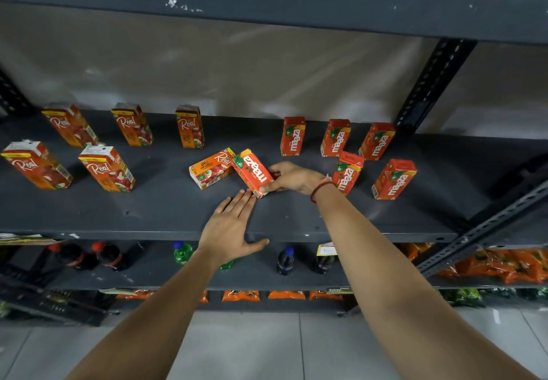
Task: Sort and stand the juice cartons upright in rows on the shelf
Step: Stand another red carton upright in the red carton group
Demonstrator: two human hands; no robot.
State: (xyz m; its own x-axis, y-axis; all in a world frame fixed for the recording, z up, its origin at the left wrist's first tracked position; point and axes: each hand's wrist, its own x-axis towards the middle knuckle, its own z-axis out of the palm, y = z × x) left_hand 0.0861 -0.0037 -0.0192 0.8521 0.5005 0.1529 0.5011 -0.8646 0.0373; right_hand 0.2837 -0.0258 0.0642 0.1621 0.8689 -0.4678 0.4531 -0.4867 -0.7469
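Note:
On the dark grey shelf [148,210], several Real cartons [106,169] stand upright at the left in two rows. Several Maaza cartons [335,138] stand upright at the right. In the middle a Real apple carton [209,169] lies flat on its side. A Maaza carton [252,173] lies beside it, touching it. My right hand [292,178] grips this lying Maaza carton from its right side. My left hand [234,225] is flat and open over the shelf's front, fingertips just short of the carton's lower corner.
An upper shelf [267,0] overhangs the work area. A slanted metal upright [427,83] stands at the right rear. Below, soda bottles [284,261] and orange snack packets [489,264] fill the lower shelves. Tiled floor lies underneath.

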